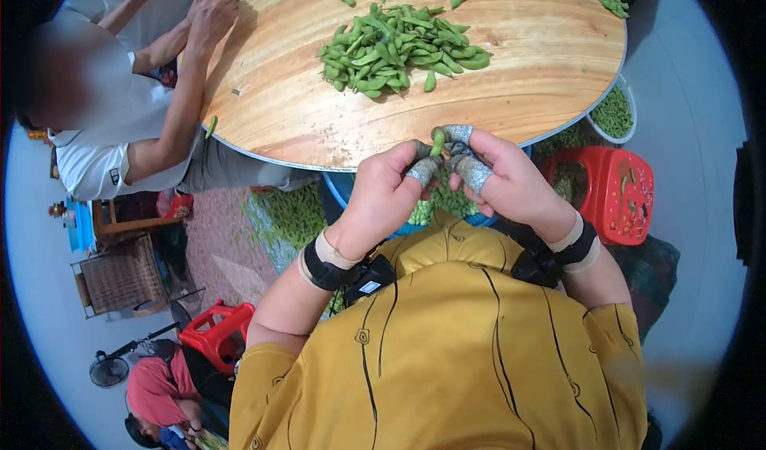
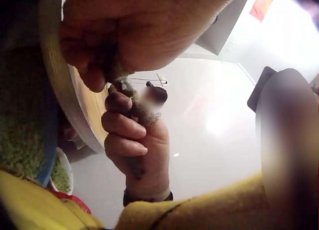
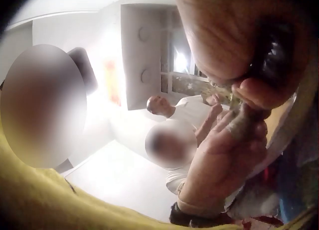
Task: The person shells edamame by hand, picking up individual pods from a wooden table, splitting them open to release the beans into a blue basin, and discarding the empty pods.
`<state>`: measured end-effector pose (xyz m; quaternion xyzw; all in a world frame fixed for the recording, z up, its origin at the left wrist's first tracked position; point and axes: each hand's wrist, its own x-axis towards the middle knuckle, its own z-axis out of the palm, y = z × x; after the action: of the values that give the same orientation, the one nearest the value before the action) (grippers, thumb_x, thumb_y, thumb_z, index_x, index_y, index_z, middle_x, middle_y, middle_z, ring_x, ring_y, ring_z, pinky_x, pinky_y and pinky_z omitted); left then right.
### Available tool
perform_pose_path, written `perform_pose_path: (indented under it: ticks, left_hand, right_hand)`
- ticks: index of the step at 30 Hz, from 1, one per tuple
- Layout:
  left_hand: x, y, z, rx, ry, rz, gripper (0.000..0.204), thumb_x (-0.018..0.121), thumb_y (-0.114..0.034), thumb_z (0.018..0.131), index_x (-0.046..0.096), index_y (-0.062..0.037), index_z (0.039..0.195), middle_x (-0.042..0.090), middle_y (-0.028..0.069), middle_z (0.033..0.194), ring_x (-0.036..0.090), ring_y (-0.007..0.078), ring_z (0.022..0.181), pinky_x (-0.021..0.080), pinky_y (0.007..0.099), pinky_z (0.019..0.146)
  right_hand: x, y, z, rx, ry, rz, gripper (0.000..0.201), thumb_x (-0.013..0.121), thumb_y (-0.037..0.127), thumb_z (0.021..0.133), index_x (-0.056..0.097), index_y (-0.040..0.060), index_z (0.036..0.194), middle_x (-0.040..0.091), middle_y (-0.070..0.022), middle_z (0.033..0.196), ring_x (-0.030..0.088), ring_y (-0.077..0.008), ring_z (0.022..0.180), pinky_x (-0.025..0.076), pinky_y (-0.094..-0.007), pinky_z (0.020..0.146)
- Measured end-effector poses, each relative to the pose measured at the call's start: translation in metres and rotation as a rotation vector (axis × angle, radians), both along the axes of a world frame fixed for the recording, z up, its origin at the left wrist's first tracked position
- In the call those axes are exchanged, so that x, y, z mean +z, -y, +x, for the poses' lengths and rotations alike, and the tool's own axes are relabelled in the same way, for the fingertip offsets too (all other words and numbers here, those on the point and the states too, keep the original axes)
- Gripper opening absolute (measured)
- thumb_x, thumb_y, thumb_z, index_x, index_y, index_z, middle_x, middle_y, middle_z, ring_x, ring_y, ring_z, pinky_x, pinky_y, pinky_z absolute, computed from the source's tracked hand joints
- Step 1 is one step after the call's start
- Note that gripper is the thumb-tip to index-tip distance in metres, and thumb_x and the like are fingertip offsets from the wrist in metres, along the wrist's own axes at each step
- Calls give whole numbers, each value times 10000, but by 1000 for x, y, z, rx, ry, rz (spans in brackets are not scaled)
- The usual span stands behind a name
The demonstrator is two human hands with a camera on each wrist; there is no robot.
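My left hand (image 1: 381,180) and right hand (image 1: 515,180) meet just above the near edge of the wooden table (image 1: 279,123). Between their fingertips they pinch a green soybean pod (image 1: 438,141), its upper end showing and the rest hidden by the fingers. Grey wrappings (image 1: 475,172) cover the thumbs and some fingers of both hands. Below the hands is a blue basin (image 1: 338,188) holding pale green shelled beans (image 1: 456,198). In the left wrist view the right hand (image 2: 127,133) has its other fingers curled toward the palm.
A heap of pods (image 1: 399,49) lies on the table, with a few loose ones around it. At right stand a red stool (image 1: 622,199) and a white bowl of beans (image 1: 613,115). A person (image 1: 155,111) sits at left. More pods (image 1: 291,219) cover the floor.
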<state>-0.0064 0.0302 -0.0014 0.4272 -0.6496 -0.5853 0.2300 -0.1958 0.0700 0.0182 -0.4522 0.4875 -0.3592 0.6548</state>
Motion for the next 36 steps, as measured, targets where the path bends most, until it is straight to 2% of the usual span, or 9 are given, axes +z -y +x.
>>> perform_pose_path:
  ticks: [4,10,12,16,19,23,27,32,36]
  left_hand:
    - [3,2,1,8,10,53,123,510,-11,892,603,16,967,626,26,797,567,74,648,468,214,581]
    - [6,4,5,-140,358,-813,108,513,-45,902,596,6,949,614,7,765,569,87,646,479,247,608]
    - [12,8,9,-136,-146,152,112,515,-80,920,593,-8,951,615,18,756,581,102,653,484,278,614]
    - [7,9,19,-195,-428,547,139,524,-118,939,588,-7,993,628,39,778,591,107,648,482,247,608]
    - [1,5,10,-118,-107,47,149,556,-115,914,583,18,976,630,32,773,613,104,682,488,252,594]
    - [9,-5,5,27,259,-563,166,644,-46,730,564,7,866,582,188,725,607,336,666,492,372,603]
    - [-9,-5,8,18,299,-805,136,607,-72,802,557,-1,907,599,147,742,602,271,636,489,351,580]
    - [7,2,10,58,-155,366,159,470,-116,949,577,1,961,597,14,758,546,74,631,466,241,571]
    - [3,-1,10,26,-88,172,148,466,-71,931,588,9,957,588,18,749,529,75,608,455,212,578]
  right_hand:
    - [0,2,1,-9,98,29,398,395,-3,849,505,44,1228,585,-6,800,446,-40,488,380,-191,425]
    - [-1,8,-2,-8,195,148,299,460,96,919,527,76,1210,549,8,757,425,-39,474,360,-191,411]
    - [10,4,-4,-8,219,252,267,478,147,944,532,88,1198,521,19,735,408,-45,478,353,-191,414]
    - [22,2,-6,48,380,331,239,457,116,948,542,75,1168,530,8,746,431,-62,506,365,-202,424]
    - [1,3,-4,19,212,239,247,455,54,925,548,62,1155,549,-10,766,458,-65,542,403,-217,433]
    - [-3,9,6,50,70,185,269,451,18,907,546,57,1155,559,-13,771,482,-65,554,450,-223,451]
    - [-5,13,8,43,49,171,269,446,30,900,549,62,1146,559,-4,759,490,-62,542,446,-219,445]
    - [-13,7,7,61,-71,14,329,445,14,850,553,73,1156,572,10,749,492,-50,519,427,-200,436]
    - [-7,5,7,-98,-557,-558,310,592,92,808,561,11,1106,647,-171,886,649,-292,838,499,-341,746]
